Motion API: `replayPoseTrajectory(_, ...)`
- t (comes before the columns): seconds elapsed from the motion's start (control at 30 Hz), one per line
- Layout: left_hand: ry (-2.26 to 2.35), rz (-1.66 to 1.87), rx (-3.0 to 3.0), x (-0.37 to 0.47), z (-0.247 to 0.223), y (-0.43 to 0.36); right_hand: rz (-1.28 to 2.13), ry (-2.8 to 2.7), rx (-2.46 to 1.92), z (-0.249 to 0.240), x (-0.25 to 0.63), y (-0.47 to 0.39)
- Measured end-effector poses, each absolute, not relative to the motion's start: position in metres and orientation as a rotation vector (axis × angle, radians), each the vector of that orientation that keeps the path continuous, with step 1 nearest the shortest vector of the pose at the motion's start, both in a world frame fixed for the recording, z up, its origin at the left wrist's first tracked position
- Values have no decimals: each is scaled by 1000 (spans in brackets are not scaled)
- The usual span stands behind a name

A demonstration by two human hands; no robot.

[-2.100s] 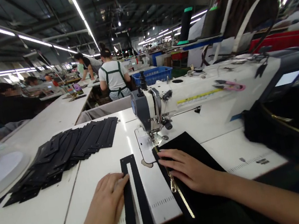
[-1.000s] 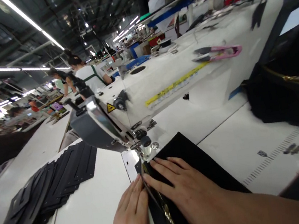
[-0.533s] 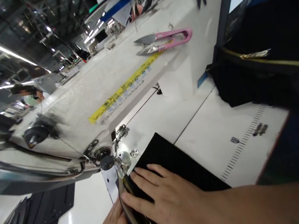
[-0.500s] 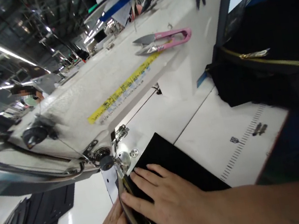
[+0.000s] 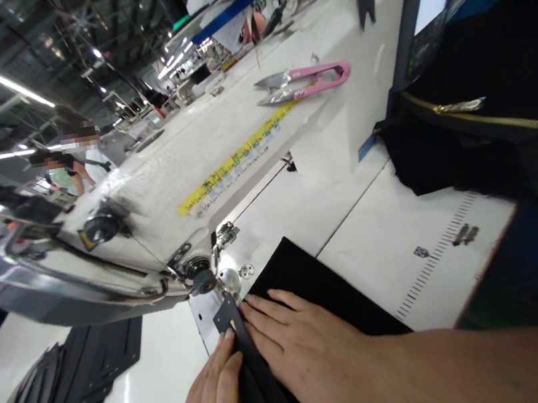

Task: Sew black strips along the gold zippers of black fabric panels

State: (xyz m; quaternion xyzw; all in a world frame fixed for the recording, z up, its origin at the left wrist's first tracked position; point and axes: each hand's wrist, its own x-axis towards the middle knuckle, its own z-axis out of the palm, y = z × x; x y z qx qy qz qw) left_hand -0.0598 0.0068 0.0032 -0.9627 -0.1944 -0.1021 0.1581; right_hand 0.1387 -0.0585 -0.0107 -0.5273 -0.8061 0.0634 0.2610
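Observation:
A white sewing machine (image 5: 240,145) spans the view, its needle area (image 5: 225,285) just ahead of both hands. My right hand (image 5: 306,351) lies flat with fingers spread on black fabric (image 5: 322,288). A dark strip (image 5: 262,377) with punched holes at its end and a gold zipper showing runs between my hands up to the presser foot. My left hand (image 5: 211,392) presses on the left edge of this strip, thumb and fingers close together.
Pink-handled snips (image 5: 306,81) rest on the machine arm. A stack of dark pieces (image 5: 69,386) lies at the lower left. Black fabric with gold zippers (image 5: 479,116) is heaped at the right. People (image 5: 85,155) stand in the background.
The dark strip, earlier standing on edge between my hands, now lies flatter over the gold zipper. My left hand has shifted slightly right, its fingertips now on the strip. The view has shifted a little.

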Motion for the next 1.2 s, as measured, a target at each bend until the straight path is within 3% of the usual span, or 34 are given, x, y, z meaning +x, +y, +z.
replayPoseTrajectory(0.53,-905,-591,-2718,-34,1,-11,-53,-2370,-1476,-11,136,-54)
replayPoseTrajectory(1.2,-880,-596,-2704,-23,-8,18,-122,-2381,-1496,-14,145,-28)
